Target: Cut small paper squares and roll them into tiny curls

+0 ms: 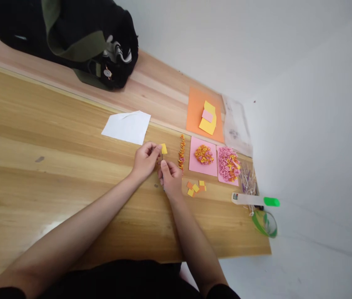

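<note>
Between the thumb and fingers of my left hand (pixel 146 158) is a small yellow paper square (pixel 164 148). My right hand (pixel 171 177) is closed around a thin dark stick (pixel 162 156), whose upper end meets or nearly meets the paper; its exact kind is too small to tell. Just right of my hands runs a narrow row of small orange and pink curled bits (pixel 181 150). Several small yellow and orange paper pieces (pixel 196 188) lie beside my right wrist.
Pink sheets (pixel 194 164) carry piles of orange (pixel 204 154) and pink curls (pixel 227 164). Behind lie an orange sheet (pixel 193 114) and a white sheet (pixel 126 127). A black bag (pixel 79 37) stands back left. A green-capped white tube (pixel 252 199) and green tape roll (pixel 259 223) sit right.
</note>
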Demonstrator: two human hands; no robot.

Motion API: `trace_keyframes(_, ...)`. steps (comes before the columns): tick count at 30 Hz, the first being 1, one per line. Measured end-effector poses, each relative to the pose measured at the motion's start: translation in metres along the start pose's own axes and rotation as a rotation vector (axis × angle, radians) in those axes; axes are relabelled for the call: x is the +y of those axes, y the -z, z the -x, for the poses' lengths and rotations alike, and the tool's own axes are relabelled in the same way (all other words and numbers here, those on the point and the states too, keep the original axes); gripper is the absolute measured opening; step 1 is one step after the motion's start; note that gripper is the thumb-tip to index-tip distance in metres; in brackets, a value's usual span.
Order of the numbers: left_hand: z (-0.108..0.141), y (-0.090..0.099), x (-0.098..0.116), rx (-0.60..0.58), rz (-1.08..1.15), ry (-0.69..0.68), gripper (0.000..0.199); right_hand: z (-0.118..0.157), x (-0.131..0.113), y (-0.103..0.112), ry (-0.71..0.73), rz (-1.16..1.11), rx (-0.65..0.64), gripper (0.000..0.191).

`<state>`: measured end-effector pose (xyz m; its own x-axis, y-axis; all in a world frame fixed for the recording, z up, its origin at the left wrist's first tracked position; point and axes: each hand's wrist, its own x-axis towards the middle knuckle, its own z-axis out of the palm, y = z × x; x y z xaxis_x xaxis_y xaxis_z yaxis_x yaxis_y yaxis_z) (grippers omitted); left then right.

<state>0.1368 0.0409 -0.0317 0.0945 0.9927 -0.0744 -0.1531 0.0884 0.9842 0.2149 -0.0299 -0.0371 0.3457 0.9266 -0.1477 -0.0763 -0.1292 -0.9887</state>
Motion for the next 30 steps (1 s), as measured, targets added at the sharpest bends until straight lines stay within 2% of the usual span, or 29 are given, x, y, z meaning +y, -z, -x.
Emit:
trace_keyframes(22, 0.0003, 0.0002, 0.0033, -0.008, -0.02, 0.007, 0.022, -0.0004, 0.0001, -0.0002, -0.027, -0.002, 0.008, 0.048)
trace_keyframes(30, -0.0011, 0.0013, -0.0025, 0.013, -0.001, -0.017, 0.022, -0.0007, 0.0036, 0.0006, -0.017, -0.016, -0.003, 0.041)
